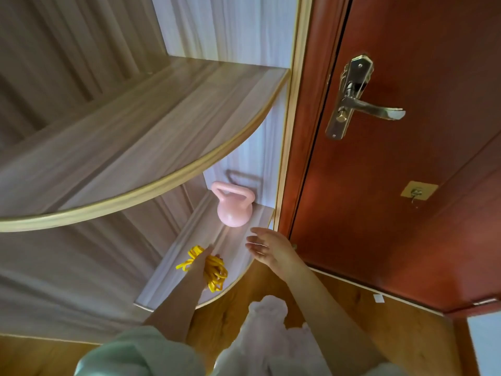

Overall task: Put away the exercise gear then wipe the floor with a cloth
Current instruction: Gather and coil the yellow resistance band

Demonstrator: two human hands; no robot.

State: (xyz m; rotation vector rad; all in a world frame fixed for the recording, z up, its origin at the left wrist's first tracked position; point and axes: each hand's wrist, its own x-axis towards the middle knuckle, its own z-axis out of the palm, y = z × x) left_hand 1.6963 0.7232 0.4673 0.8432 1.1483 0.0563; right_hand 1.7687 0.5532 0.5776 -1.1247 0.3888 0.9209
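Note:
A pink kettlebell (pixel 234 206) stands upright at the back of the lower corner shelf (pixel 238 240), by the right edge. A bundle of yellow jump rope (pixel 215 270) lies near the front of the same shelf. My left hand (pixel 202 263) rests on the rope with its fingers partly hidden among the loops. My right hand (pixel 268 246) hovers open just right of the rope, in front of the kettlebell, holding nothing.
A wider rounded upper shelf (pixel 141 147) juts out above the lower one. A red-brown door (pixel 406 185) with a brass lever handle (pixel 363 101) stands right of the shelves. The wooden floor (pixel 366 308) lies below.

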